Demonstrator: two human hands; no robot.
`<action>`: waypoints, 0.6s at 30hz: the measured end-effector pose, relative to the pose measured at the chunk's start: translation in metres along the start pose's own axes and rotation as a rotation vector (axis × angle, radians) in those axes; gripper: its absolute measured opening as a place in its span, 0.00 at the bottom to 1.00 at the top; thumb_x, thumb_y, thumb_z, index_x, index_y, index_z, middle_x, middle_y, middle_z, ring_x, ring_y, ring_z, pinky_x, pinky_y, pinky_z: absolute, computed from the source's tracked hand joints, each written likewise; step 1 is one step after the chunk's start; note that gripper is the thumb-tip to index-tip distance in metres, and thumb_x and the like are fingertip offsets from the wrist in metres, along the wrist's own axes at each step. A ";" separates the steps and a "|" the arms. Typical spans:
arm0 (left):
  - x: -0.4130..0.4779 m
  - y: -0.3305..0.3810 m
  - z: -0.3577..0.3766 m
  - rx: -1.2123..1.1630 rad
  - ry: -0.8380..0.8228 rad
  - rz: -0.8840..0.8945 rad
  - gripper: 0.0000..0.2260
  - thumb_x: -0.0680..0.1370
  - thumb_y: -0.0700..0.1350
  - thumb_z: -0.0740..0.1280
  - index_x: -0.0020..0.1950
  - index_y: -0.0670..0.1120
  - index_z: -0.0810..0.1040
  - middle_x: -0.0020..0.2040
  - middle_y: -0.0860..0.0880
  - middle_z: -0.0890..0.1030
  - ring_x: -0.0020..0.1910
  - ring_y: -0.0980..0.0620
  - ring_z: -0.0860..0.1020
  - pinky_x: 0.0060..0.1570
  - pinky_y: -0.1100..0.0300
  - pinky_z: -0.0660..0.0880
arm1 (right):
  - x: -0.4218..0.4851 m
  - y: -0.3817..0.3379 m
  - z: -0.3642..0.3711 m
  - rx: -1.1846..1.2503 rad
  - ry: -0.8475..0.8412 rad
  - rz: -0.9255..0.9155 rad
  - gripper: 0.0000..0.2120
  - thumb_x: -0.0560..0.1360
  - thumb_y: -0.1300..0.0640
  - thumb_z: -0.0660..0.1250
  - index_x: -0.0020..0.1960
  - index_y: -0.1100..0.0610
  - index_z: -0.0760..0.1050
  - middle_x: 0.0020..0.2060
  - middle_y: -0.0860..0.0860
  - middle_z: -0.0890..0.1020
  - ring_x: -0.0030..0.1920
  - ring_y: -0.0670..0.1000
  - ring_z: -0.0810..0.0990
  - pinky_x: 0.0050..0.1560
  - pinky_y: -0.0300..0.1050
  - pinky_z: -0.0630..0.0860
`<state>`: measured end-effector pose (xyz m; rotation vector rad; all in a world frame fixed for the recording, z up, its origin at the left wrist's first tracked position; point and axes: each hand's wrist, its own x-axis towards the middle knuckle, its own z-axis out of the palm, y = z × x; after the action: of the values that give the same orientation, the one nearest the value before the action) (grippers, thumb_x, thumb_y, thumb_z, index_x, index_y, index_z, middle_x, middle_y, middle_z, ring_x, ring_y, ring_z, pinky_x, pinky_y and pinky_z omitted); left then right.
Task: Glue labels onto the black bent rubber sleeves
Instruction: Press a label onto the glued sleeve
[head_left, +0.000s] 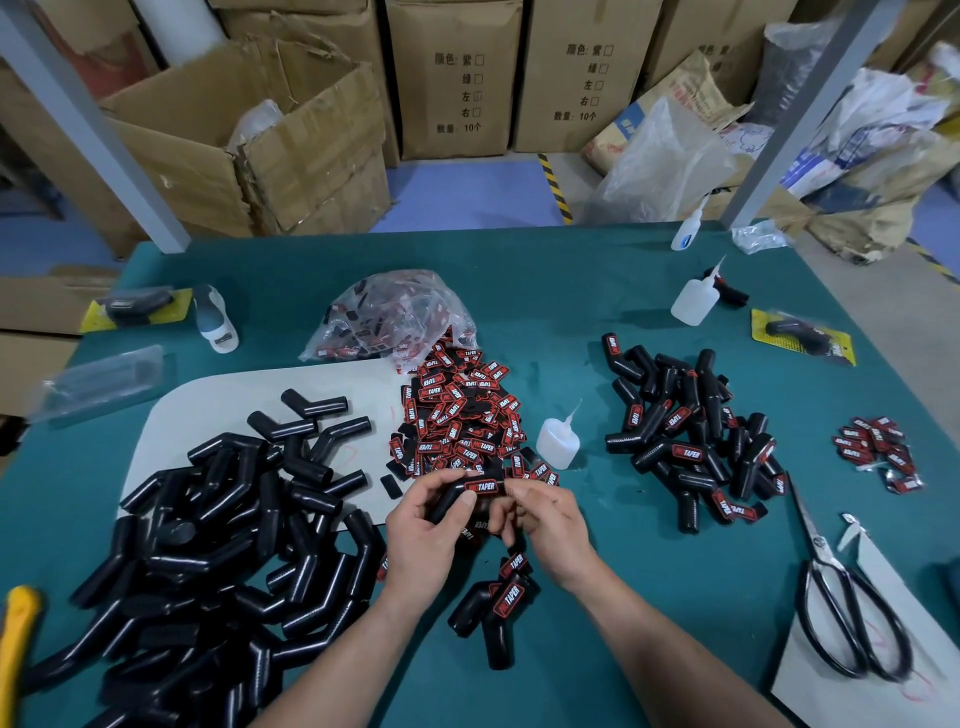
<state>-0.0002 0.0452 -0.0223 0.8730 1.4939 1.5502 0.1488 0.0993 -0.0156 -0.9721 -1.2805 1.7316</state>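
My left hand (423, 540) grips a black bent rubber sleeve (451, 500) just above the table's middle. A red-and-black label (482, 487) lies on the sleeve's upper end. My left thumb presses near the label and my right hand (545, 525) pinches the sleeve's right end beside it. A large heap of bare sleeves (218, 545) lies at the left. A heap of loose labels (460, 415) spills from a plastic bag (389, 317) behind my hands. A small glue bottle (558, 439) stands to the right of the labels. Labelled sleeves (685, 426) are piled at the right, and two more (493, 613) lie below my hands.
Scissors (841, 587) lie at the right on a white sheet. Two more glue bottles (693, 299) stand further back. A small bunch of labels (878, 449) sits far right. Packaged sleeves on yellow cards (802, 338) lie at both back corners. Cardboard boxes stand behind the green table (571, 291).
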 end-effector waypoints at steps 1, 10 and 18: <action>0.000 0.000 0.000 0.003 -0.005 -0.002 0.13 0.77 0.33 0.74 0.55 0.49 0.83 0.52 0.53 0.87 0.53 0.56 0.84 0.53 0.69 0.77 | 0.000 0.000 0.000 -0.041 0.013 -0.011 0.18 0.77 0.49 0.64 0.38 0.62 0.80 0.32 0.57 0.81 0.27 0.52 0.74 0.30 0.41 0.72; -0.003 0.000 0.001 -0.015 -0.013 0.013 0.14 0.77 0.31 0.73 0.55 0.49 0.83 0.51 0.52 0.87 0.52 0.54 0.85 0.53 0.67 0.78 | -0.002 0.003 0.001 -0.206 0.065 -0.059 0.16 0.77 0.48 0.69 0.40 0.60 0.80 0.29 0.53 0.82 0.21 0.49 0.72 0.25 0.37 0.67; -0.007 0.002 0.001 -0.033 -0.076 0.094 0.12 0.76 0.32 0.71 0.57 0.44 0.82 0.55 0.48 0.86 0.56 0.51 0.84 0.57 0.64 0.78 | -0.004 0.003 -0.002 -0.220 0.019 0.007 0.16 0.75 0.46 0.71 0.41 0.60 0.81 0.21 0.54 0.77 0.17 0.47 0.69 0.20 0.36 0.66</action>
<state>0.0036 0.0389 -0.0202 0.9842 1.3873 1.5865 0.1513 0.0960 -0.0187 -1.1162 -1.4795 1.6064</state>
